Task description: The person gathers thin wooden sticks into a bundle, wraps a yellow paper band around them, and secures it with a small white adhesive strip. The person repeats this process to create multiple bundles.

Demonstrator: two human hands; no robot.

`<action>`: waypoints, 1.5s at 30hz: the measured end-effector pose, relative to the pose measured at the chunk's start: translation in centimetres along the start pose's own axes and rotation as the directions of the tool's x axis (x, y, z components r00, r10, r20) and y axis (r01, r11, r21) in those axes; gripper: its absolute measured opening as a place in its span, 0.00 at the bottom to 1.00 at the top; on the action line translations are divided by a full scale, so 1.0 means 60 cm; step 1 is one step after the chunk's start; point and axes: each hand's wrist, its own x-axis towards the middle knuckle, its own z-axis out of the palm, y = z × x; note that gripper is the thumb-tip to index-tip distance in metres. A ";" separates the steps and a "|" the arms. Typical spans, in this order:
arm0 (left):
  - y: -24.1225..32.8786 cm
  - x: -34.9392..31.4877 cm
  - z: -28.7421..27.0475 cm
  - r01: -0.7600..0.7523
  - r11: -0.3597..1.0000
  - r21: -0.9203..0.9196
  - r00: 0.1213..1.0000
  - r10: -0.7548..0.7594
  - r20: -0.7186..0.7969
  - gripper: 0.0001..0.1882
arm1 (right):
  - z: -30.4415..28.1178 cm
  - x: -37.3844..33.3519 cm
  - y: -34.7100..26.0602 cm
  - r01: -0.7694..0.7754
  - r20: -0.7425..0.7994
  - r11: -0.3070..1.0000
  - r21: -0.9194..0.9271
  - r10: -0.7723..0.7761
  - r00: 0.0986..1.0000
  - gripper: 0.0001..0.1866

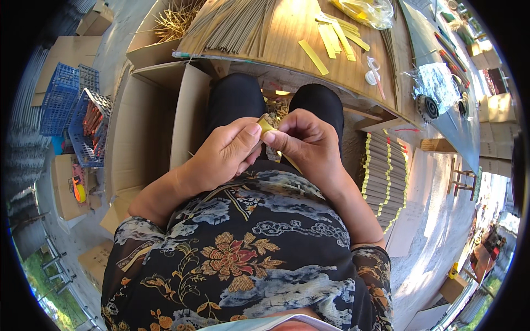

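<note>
Above my lap, my left hand (227, 146) is closed around a small bundle of thin sticks, its thumb pressing on a yellow paper strip (267, 124) near the bundle's end. My right hand (310, 142) pinches the same strip from the other side with thumb and forefinger. Most of the bundle is hidden by my hands. On the wooden table (287, 41) ahead lie loose thin brown sticks (238, 25), and right of them several yellow paper strips (337, 36). A small white pot (371, 77) with a brush or stick stands near the table's right edge.
An open cardboard box (144, 129) stands at my left, with blue plastic crates (59, 99) beyond it. Stacked brown stick bundles (383, 176) with yellow bands lie at my right. A clear plastic bag (367, 11) and a crumpled clear wrapper (436, 85) are farther off.
</note>
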 end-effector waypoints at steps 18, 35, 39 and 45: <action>-0.022 -0.006 0.018 -0.254 0.911 0.325 0.956 0.288 -0.059 0.24 | 0.010 -0.025 -0.015 -0.128 0.174 0.952 0.279 0.081 0.981 0.11; -0.012 0.002 0.010 0.045 0.993 -0.105 0.958 -0.013 0.287 0.40 | -0.048 -0.015 -0.008 -0.159 0.475 0.955 0.251 0.021 0.880 0.12; -0.016 0.005 0.017 0.057 0.990 -0.131 0.957 -0.017 0.290 0.39 | -0.062 -0.013 -0.020 -0.238 0.493 0.963 0.126 0.148 0.858 0.11; -0.010 0.009 0.016 0.098 0.991 -0.097 0.938 -0.059 0.342 0.37 | -0.067 0.002 -0.030 -0.099 0.536 0.991 0.089 0.036 0.843 0.08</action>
